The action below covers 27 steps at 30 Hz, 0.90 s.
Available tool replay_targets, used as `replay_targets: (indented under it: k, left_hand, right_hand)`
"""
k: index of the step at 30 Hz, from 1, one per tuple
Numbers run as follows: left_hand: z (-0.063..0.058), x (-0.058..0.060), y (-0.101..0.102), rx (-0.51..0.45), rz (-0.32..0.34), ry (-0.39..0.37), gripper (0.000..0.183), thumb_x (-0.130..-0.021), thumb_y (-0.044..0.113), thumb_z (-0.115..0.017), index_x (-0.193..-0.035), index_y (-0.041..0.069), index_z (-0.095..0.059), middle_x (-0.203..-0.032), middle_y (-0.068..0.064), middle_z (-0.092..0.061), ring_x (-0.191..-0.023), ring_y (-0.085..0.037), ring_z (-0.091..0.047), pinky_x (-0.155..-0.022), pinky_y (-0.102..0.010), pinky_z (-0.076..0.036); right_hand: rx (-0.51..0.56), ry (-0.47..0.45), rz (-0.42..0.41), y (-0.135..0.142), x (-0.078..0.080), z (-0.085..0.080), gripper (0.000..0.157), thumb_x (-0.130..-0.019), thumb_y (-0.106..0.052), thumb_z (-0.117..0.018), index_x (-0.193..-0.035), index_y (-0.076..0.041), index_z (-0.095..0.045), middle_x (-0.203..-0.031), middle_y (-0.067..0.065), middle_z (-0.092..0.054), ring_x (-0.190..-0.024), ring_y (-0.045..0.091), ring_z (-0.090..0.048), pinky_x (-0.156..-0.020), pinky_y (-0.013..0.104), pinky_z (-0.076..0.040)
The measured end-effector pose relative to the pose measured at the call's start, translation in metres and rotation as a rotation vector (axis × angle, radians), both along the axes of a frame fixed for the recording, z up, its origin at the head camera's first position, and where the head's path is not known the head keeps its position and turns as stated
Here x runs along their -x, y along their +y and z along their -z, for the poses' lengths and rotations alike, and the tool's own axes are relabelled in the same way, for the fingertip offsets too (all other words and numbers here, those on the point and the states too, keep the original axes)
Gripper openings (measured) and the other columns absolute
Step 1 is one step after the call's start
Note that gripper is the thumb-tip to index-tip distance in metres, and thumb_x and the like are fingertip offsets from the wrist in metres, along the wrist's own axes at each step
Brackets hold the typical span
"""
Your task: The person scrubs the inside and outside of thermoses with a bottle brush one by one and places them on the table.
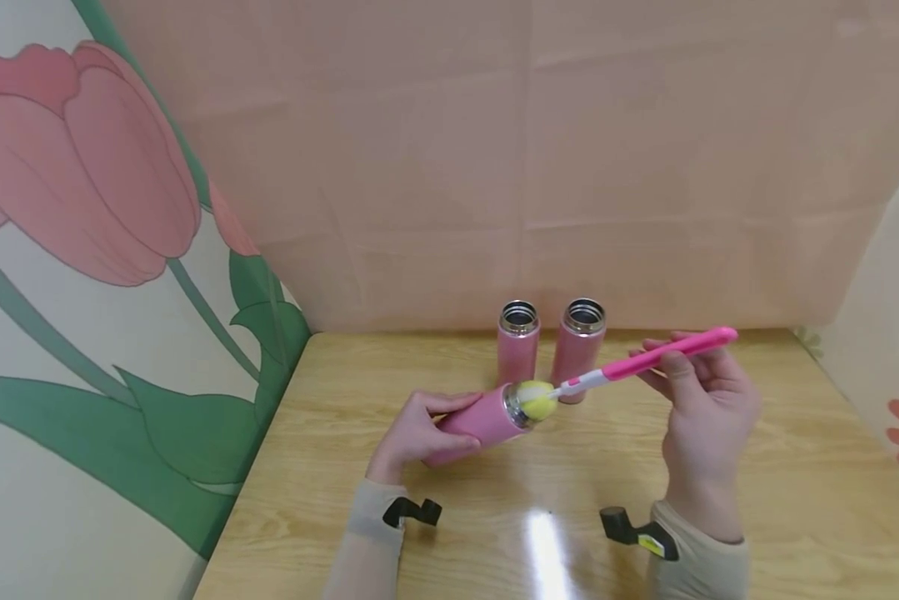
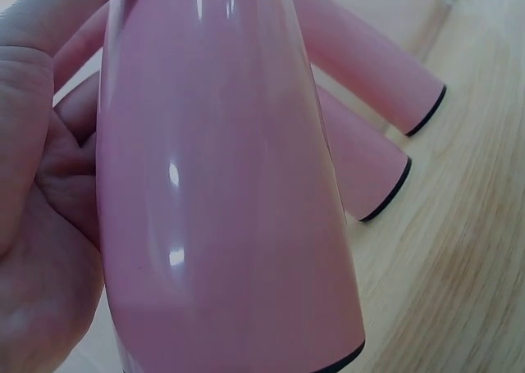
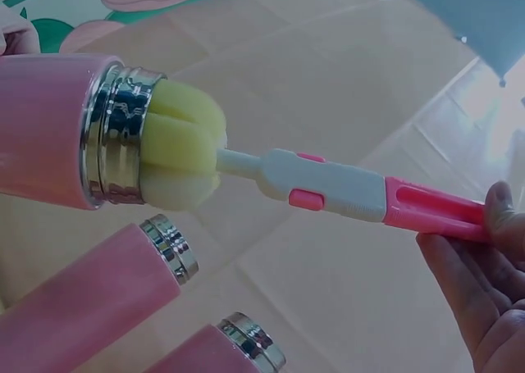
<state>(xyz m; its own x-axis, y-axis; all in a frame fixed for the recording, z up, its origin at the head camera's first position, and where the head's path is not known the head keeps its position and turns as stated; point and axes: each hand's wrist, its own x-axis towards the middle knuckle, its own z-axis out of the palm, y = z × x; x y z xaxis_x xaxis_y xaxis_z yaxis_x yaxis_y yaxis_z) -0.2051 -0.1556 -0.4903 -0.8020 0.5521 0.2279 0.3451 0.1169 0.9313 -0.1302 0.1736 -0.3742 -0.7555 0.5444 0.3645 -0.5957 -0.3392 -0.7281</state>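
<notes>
My left hand (image 1: 419,429) grips a pink metal bottle (image 1: 479,425), tilted with its steel mouth toward the right. In the left wrist view the bottle (image 2: 221,184) fills the middle, with fingers and thumb around it. A pink and white bottle brush (image 3: 328,188) is pinched by the handle in my right hand (image 1: 711,408). Its yellow sponge head (image 3: 180,139) sits partly inside the bottle's mouth, and the rest bulges out past the rim. How deep the sponge goes is hidden by the bottle.
Two more pink bottles, a left one (image 1: 518,346) and a right one (image 1: 580,342), stand uncapped at the back of the wooden table (image 1: 329,500). Behind them hangs a pinkish cloth (image 1: 419,167). A wall with painted tulips (image 1: 119,167) rises on the left.
</notes>
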Motion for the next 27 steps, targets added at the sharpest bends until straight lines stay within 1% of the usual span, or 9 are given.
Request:
replay_targets:
  k: [5, 8, 12, 16, 20, 23, 27]
  left_hand:
    - [0.001, 0.001, -0.003, 0.005, 0.001, 0.022, 0.062, -0.081, 0.014, -0.096, -0.139, 0.019, -0.074, -0.135, 0.002, -0.073, -0.123, -0.021, -0.070, -0.105, -0.040, -0.055]
    - [0.001, 0.002, -0.004, 0.017, -0.005, 0.023, 0.062, -0.081, 0.016, -0.097, -0.138, 0.021, -0.074, -0.135, 0.004, -0.073, -0.123, -0.020, -0.070, -0.106, -0.039, -0.055]
    - [0.000, 0.002, -0.006, 0.023, -0.014, 0.018, 0.062, -0.080, 0.018, -0.097, -0.138, 0.024, -0.075, -0.134, 0.006, -0.073, -0.124, -0.019, -0.069, -0.105, -0.040, -0.055]
    - [-0.003, 0.001, -0.007, 0.018, -0.016, 0.016, 0.062, -0.081, 0.016, -0.097, -0.138, 0.021, -0.075, -0.135, 0.003, -0.073, -0.124, -0.020, -0.069, -0.106, -0.041, -0.055]
    - [-0.005, 0.001, -0.007, 0.012, -0.019, 0.018, 0.062, -0.079, 0.013, -0.097, -0.137, 0.019, -0.075, -0.135, 0.002, -0.073, -0.125, -0.020, -0.069, -0.107, -0.040, -0.054]
    - [-0.005, 0.001, -0.007, 0.010, -0.019, 0.026, 0.062, -0.079, 0.011, -0.098, -0.136, 0.018, -0.075, -0.135, 0.002, -0.073, -0.125, -0.019, -0.069, -0.106, -0.040, -0.054]
    - [-0.004, 0.003, -0.008, 0.004, -0.014, 0.048, 0.062, -0.079, 0.009, -0.097, -0.137, 0.015, -0.075, -0.134, 0.000, -0.073, -0.125, -0.020, -0.069, -0.108, -0.040, -0.054]
  right_hand:
    - [0.018, -0.033, 0.024, 0.003, -0.002, -0.001, 0.040, -0.094, -0.001, -0.079, -0.118, 0.025, -0.061, -0.099, 0.028, -0.077, -0.086, 0.034, -0.079, -0.079, 0.045, -0.062]
    - [0.032, -0.029, 0.048, 0.005, -0.003, -0.001, 0.041, -0.093, -0.002, -0.080, -0.119, 0.024, -0.061, -0.099, 0.028, -0.076, -0.084, 0.033, -0.079, -0.078, 0.045, -0.062]
    - [0.053, -0.009, 0.067, 0.009, -0.004, -0.001, 0.044, -0.092, -0.002, -0.081, -0.119, 0.025, -0.060, -0.099, 0.028, -0.076, -0.084, 0.034, -0.079, -0.077, 0.045, -0.062]
    - [0.075, 0.008, 0.060, 0.011, -0.003, -0.001, 0.044, -0.091, 0.000, -0.082, -0.119, 0.026, -0.060, -0.099, 0.029, -0.076, -0.084, 0.036, -0.079, -0.077, 0.046, -0.062]
    - [0.108, 0.052, 0.043, 0.013, -0.002, -0.001, 0.042, -0.091, 0.004, -0.081, -0.119, 0.028, -0.059, -0.098, 0.031, -0.075, -0.084, 0.038, -0.078, -0.075, 0.047, -0.063]
    - [0.140, 0.085, 0.035, 0.015, -0.001, -0.001, 0.041, -0.090, 0.008, -0.080, -0.119, 0.029, -0.059, -0.098, 0.033, -0.075, -0.083, 0.039, -0.078, -0.074, 0.047, -0.062]
    - [0.166, 0.097, 0.035, 0.016, -0.001, -0.002, 0.042, -0.089, 0.009, -0.080, -0.119, 0.029, -0.058, -0.098, 0.034, -0.074, -0.082, 0.039, -0.078, -0.073, 0.048, -0.062]
